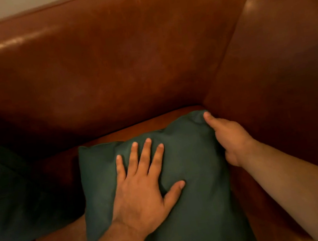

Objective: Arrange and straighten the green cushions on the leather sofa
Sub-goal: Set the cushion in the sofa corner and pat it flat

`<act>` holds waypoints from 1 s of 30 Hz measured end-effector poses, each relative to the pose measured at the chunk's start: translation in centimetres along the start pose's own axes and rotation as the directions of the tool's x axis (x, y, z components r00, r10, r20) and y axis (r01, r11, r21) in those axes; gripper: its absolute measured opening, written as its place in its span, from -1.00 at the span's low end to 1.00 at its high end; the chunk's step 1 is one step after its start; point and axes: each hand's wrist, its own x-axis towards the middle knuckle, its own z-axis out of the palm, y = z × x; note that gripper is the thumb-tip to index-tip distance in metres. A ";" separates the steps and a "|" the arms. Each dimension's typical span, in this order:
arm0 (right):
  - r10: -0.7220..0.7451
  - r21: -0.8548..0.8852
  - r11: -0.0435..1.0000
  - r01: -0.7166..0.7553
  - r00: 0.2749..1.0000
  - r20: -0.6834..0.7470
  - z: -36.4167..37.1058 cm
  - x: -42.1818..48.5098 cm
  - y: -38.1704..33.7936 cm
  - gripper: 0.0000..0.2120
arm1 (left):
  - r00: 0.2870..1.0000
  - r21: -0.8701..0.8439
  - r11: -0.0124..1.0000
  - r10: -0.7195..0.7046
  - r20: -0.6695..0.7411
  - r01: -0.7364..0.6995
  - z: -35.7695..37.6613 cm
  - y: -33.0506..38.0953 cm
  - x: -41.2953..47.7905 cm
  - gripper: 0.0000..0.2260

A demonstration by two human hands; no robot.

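Head view: left hand (143, 188) flat, fingers spread, on green cushion (199, 212); right hand (231, 140) pinching far right corner; risk of bunching from tugging against palm.

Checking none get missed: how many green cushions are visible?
2. One cushion lies mid-seat under the left hand; the other cushion is at the left edge, cropped. Others may be off-frame.
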 end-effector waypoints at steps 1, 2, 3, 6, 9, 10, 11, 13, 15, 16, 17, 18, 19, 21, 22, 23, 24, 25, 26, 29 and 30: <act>-0.023 -0.010 1.000 0.022 0.999 -0.031 0.0 0.2 -0.1 -0.68 | 1.000 0.004 1.000 -0.001 0.001 0.001 0.0 0.1 0.1 -0.16; -0.050 -0.021 0.999 0.048 0.997 -0.065 0.1 0.4 -0.2 -0.73 | 1.000 0.005 1.000 0.002 -0.002 -0.002 0.0 0.1 0.2 -0.16; -0.072 -0.035 0.997 0.069 0.993 -0.097 0.2 0.6 -0.2 -0.77 | 1.000 0.005 1.000 0.006 -0.005 -0.006 -0.1 0.2 0.3 -0.16; -0.113 -0.107 0.990 0.095 0.977 -0.183 0.3 1.4 -0.1 -0.81 | 1.000 0.021 1.000 0.019 0.006 -0.019 0.0 0.0 0.8 -0.17; -0.114 -0.043 0.993 0.107 0.961 -0.250 -0.2 1.8 0.2 -0.66 | 0.999 0.034 0.999 0.001 0.040 -0.002 0.3 0.0 1.9 -0.17; -0.095 -0.004 0.995 0.096 0.970 -0.223 -0.4 1.5 0.5 -0.56 | 0.998 0.038 0.999 -0.012 0.054 0.010 0.4 0.2 2.3 -0.17; -0.060 0.020 0.998 0.064 0.982 -0.181 -0.6 1.1 1.1 -0.50 | 0.997 0.045 0.999 -0.027 0.074 0.024 0.4 0.4 2.8 -0.17; 0.039 0.011 0.999 -0.038 0.997 -0.073 -1.7 0.1 3.5 -0.48 | 0.993 0.071 0.996 -0.053 0.104 0.046 -0.1 1.2 3.6 -0.17; 0.122 0.008 0.992 -0.122 0.992 0.021 -2.9 -1.3 6.0 -0.53 | 0.995 0.096 0.994 -0.065 0.072 0.058 -0.8 2.6 3.9 -0.19; 0.129 0.022 0.991 -0.129 0.991 0.025 -3.4 -1.9 7.0 -0.55 | 0.998 0.100 0.994 -0.056 0.036 0.053 -1.1 3.7 3.4 -0.22; 0.103 0.038 0.994 -0.103 0.995 0.006 -3.7 -2.1 7.6 -0.57 | 0.999 0.081 0.996 -0.031 -0.017 0.032 -1.0 5.0 2.6 -0.26; 0.059 0.045 0.997 -0.057 0.998 -0.025 -3.7 -2.2 8.0 -0.60 | 0.997 0.037 0.999 0.016 -0.073 -0.013 -0.6 6.2 1.2 -0.28; 0.012 0.039 0.999 -0.009 0.998 -0.060 -3.6 -2.4 8.0 -0.62 | 0.990 -0.004 0.998 0.067 -0.121 -0.068 0.2 7.3 -0.5 -0.28; -0.057 0.019 0.998 0.059 0.992 -0.114 -3.3 -2.4 7.8 -0.67 | 0.990 -0.012 0.994 0.111 -0.092 -0.113 1.8 8.5 -3.3 -0.15; -0.074 0.025 0.997 0.077 0.990 -0.118 -3.3 -2.5 7.8 -0.67 | 0.994 0.018 0.994 0.107 -0.038 -0.107 2.5 8.6 -3.9 -0.06; -0.068 0.051 0.996 0.073 0.993 -0.100 -3.4 -2.7 7.7 -0.64 | 0.996 0.048 0.994 0.093 0.009 -0.093 2.9 8.6 -4.1 -0.01; -0.032 0.091 0.995 0.039 0.997 -0.068 -3.7 -2.9 7.7 -0.58 | 0.996 0.075 0.994 0.073 0.044 -0.077 3.1 8.6 -3.9 0.02; 0.029 0.134 0.991 -0.025 0.999 -0.031 -4.2 -3.0 7.8 -0.50 | 0.996 0.097 0.993 0.058 0.074 -0.065 3.1 8.6 -3.5 0.03; 0.105 0.171 0.980 -0.105 0.994 0.009 -4.7 -3.3 7.9 -0.43 | 0.994 0.116 0.991 0.048 0.102 -0.060 3.0 8.7 -3.0 0.03; 0.216 0.188 0.952 -0.242 0.965 0.148 -6.7 -4.6 9.1 -0.38 | 0.996 0.137 0.989 0.045 0.082 -0.056 2.4 9.8 -2.3 0.02; 0.218 0.173 0.953 -0.250 0.958 0.184 -7.3 -5.2 9.8 -0.41 | 0.998 0.134 0.989 0.056 0.038 -0.060 2.1 10.2 -2.5 0.00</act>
